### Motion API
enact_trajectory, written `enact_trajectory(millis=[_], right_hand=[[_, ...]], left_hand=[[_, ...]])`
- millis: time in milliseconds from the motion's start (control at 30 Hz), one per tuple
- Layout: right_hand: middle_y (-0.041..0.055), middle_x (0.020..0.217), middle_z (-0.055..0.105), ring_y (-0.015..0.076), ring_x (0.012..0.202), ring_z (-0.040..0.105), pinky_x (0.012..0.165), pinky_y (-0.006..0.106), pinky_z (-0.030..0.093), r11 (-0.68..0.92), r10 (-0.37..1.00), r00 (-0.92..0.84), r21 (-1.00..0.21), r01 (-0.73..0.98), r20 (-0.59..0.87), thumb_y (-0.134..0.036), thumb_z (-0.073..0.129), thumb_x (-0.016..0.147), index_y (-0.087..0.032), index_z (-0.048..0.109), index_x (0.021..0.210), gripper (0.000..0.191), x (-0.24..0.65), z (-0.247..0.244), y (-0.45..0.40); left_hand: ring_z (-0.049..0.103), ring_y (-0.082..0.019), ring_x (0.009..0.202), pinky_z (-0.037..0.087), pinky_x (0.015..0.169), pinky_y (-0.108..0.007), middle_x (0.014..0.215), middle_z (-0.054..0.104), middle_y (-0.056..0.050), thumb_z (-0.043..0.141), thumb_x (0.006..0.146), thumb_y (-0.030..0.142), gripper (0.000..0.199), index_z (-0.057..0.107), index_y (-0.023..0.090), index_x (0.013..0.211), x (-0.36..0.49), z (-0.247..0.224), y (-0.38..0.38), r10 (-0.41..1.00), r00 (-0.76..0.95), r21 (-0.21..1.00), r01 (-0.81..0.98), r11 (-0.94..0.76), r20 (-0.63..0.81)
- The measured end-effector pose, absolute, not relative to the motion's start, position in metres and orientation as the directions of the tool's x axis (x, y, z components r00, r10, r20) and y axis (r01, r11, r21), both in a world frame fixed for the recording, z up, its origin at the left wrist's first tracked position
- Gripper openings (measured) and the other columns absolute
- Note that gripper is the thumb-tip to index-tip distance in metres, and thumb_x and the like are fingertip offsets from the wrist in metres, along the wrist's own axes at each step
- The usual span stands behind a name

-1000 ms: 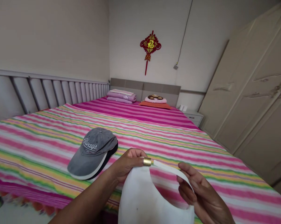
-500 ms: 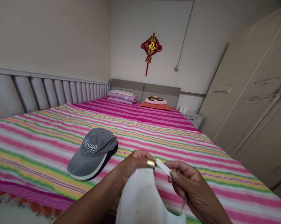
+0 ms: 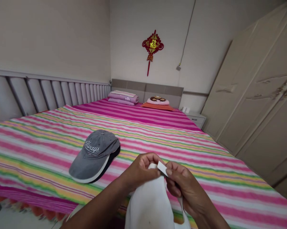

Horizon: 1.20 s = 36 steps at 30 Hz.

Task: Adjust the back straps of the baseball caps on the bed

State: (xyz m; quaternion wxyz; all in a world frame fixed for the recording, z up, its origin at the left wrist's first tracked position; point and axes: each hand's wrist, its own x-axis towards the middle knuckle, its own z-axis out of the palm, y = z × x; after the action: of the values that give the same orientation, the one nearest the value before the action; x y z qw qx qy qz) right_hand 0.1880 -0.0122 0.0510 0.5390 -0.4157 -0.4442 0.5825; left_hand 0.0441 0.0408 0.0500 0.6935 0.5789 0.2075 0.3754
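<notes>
My left hand [image 3: 145,170] is closed in a pinch on the narrow top of a white cloth piece [image 3: 149,200], where a small white loop shows between thumb and fingers. My right hand [image 3: 183,183] pinches the flat end of a white strap [image 3: 162,168], pressed between thumb and forefinger. The two hands almost touch, with the strap end between them. Below them the cloth hangs toward me, and another narrow strip of it runs under my right hand. Fingers cover part of the join. A grey cap [image 3: 95,154] with white lettering rests on the bed to the left.
A striped sheet [image 3: 50,152] covers the near bed, with magenta bedding beyond. Folded purple bedding [image 3: 123,98] and a pink folded item [image 3: 158,100] lie by the headboard [image 3: 131,86]. A wardrobe [image 3: 257,95] and nightstand [image 3: 197,119] stand right; a radiator [image 3: 57,93] lines the left wall.
My hands have come closer together, and the strap end now meets my left fingertips. The white cloth has shifted slightly right. A gold band at my left thumb no longer shows.
</notes>
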Motion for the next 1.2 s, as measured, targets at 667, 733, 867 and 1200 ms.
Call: enact_trajectory(millis=[667,733,867,1200], right_hand=[[-0.0089,0.044,0.038,0.0019,0.032,0.018,0.036,0.019,0.013,-0.091,0.99,-0.138,-0.878,-0.47,-0.029,-0.035,0.058,0.074,-0.019,0.04,0.064,0.026,0.204,0.055,-0.043],[-0.0091,0.044,0.038,0.0018,0.032,0.018,0.036,0.019,0.013,-0.098,0.991,-0.127,-0.874,-0.475,-0.042,-0.035,0.059,0.073,-0.019,0.038,0.063,0.028,0.204,0.053,-0.041],[-0.0084,0.043,0.04,0.0016,0.032,0.019,0.036,0.019,0.013,-0.086,0.991,-0.13,-0.879,-0.469,-0.027,-0.035,0.059,0.072,-0.019,0.038,0.06,0.029,0.204,0.051,-0.038],[-0.0082,0.042,0.04,0.0013,0.031,0.02,0.035,0.018,0.012,-0.092,0.988,-0.15,-0.874,-0.476,-0.022,-0.033,0.058,0.074,-0.018,0.04,0.059,0.027,0.206,0.048,-0.035]], left_hand=[[0.058,-0.008,0.053,0.043,0.054,-0.017,0.061,0.062,-0.002,0.077,0.055,0.03,0.029,0.064,0.011,0.073,0.069,0.036,0.026,0.764,0.641,0.682,-0.592,0.43,0.075],[0.057,-0.008,0.053,0.042,0.054,-0.017,0.06,0.061,-0.001,0.076,0.055,0.03,0.028,0.064,0.011,0.072,0.071,0.033,0.028,0.771,0.631,0.692,-0.592,0.414,0.079],[0.056,-0.007,0.054,0.043,0.058,-0.019,0.06,0.06,0.0,0.077,0.054,0.029,0.028,0.065,0.012,0.072,0.073,0.029,0.029,0.787,0.614,0.698,-0.589,0.408,0.058],[0.057,-0.01,0.056,0.042,0.057,-0.021,0.064,0.064,-0.003,0.077,0.054,0.029,0.029,0.065,0.013,0.075,0.074,0.02,0.033,0.804,0.592,0.728,-0.578,0.369,0.062]])
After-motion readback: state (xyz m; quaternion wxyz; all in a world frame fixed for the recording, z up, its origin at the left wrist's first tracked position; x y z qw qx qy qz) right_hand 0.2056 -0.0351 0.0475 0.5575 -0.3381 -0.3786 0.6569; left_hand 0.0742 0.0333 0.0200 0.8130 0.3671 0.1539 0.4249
